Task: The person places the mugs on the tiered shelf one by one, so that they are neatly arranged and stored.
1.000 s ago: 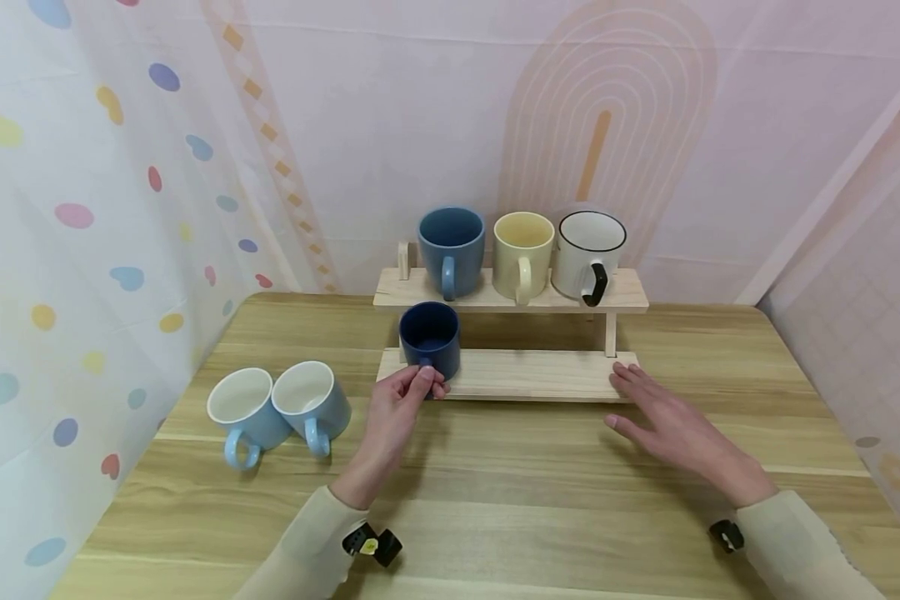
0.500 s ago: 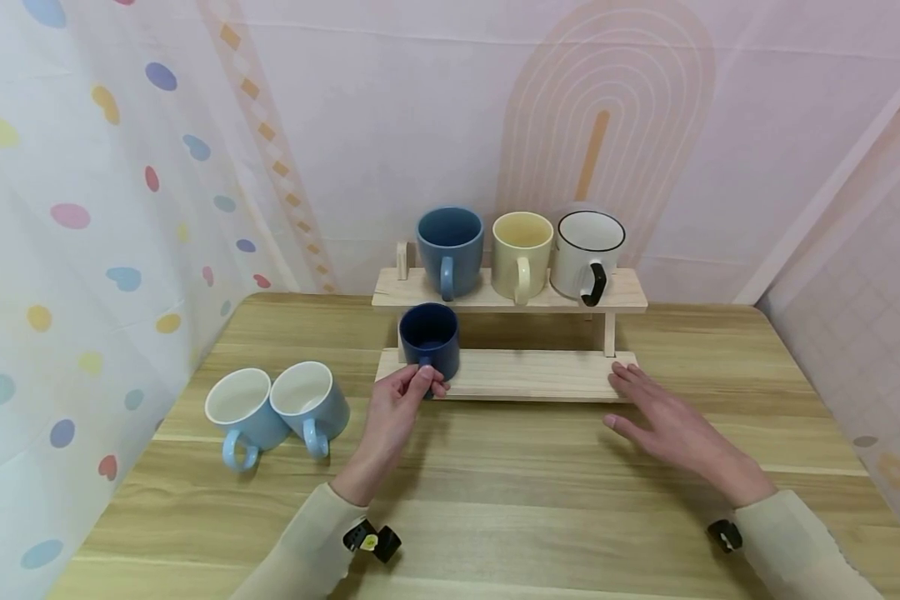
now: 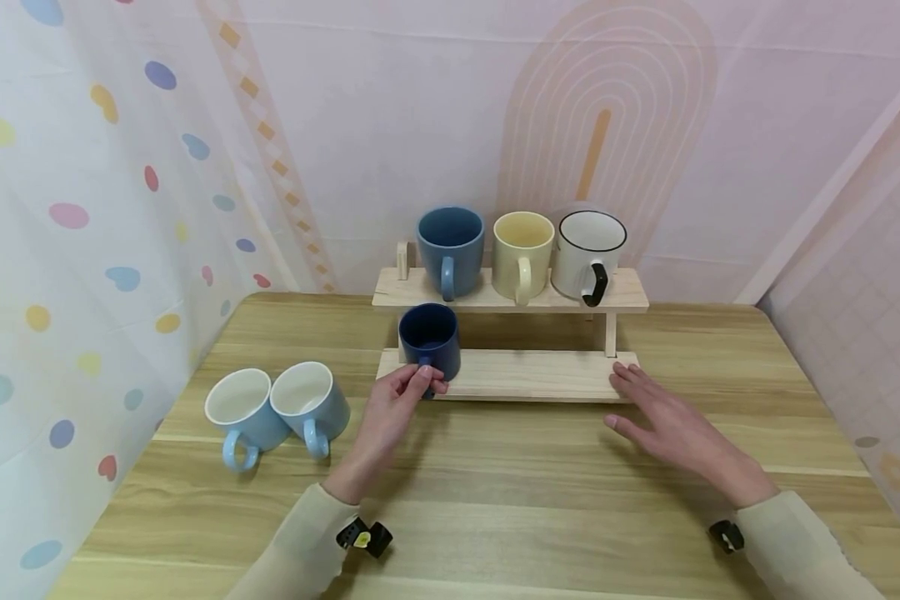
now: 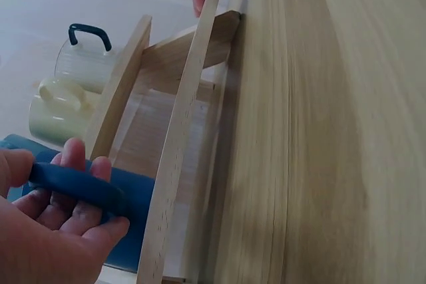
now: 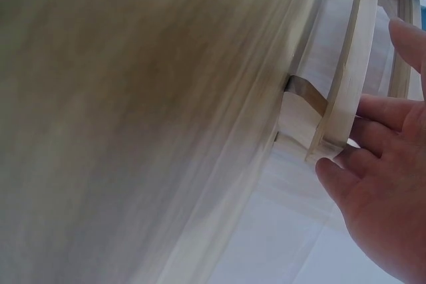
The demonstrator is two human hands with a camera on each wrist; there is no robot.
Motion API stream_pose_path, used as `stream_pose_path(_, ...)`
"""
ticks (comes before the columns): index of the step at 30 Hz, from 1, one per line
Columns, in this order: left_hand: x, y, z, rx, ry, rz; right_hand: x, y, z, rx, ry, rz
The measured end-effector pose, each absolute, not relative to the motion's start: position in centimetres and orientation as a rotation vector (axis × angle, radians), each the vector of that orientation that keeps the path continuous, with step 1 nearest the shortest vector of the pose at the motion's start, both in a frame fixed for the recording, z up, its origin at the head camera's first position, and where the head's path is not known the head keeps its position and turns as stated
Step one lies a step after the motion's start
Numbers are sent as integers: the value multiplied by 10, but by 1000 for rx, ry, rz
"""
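Observation:
A dark navy mug point(image 3: 442, 350) stands upright at the left end of the lower shelf of a two-tier wooden rack point(image 3: 540, 375). My left hand point(image 3: 390, 408) pinches its handle between thumb and fingers; in the left wrist view the fingers pass through the blue handle point(image 4: 80, 187). At the rack's right end my right hand point(image 3: 663, 425) has its fingers extended, the fingertips touching the lower board. The right wrist view shows those fingers against the end of the board point(image 5: 349, 91). Part of the navy mug's handle is hidden by the left hand.
On the upper shelf stand a blue mug point(image 3: 461, 258), a yellow mug point(image 3: 521, 250) and a white mug point(image 3: 581, 258) with a black handle. Two light-blue mugs, one left point(image 3: 258, 421) and one right point(image 3: 330, 412), touch on the wooden table point(image 3: 510, 517). A patterned curtain hangs behind.
The left wrist and sleeve have shifted slightly to the left while the fingers stay at the navy mug's handle. The mug and right hand look unmoved.

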State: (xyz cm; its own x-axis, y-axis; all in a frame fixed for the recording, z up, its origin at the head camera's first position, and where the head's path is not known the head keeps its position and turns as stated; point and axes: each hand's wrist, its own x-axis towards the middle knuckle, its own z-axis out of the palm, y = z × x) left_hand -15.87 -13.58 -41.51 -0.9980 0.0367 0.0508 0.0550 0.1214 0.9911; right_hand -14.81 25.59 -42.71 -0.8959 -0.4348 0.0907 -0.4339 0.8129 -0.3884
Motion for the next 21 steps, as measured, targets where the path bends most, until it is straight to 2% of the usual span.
stream_pose_path(11, -153, -146, -413, -83, -2346, -2135, -148, 256, -427, -718, 2993, -637)
stream_pose_path(21, -137, -169, -407, -179, -2486, -1952, -148, 256, -428, -717, 2995, -635)
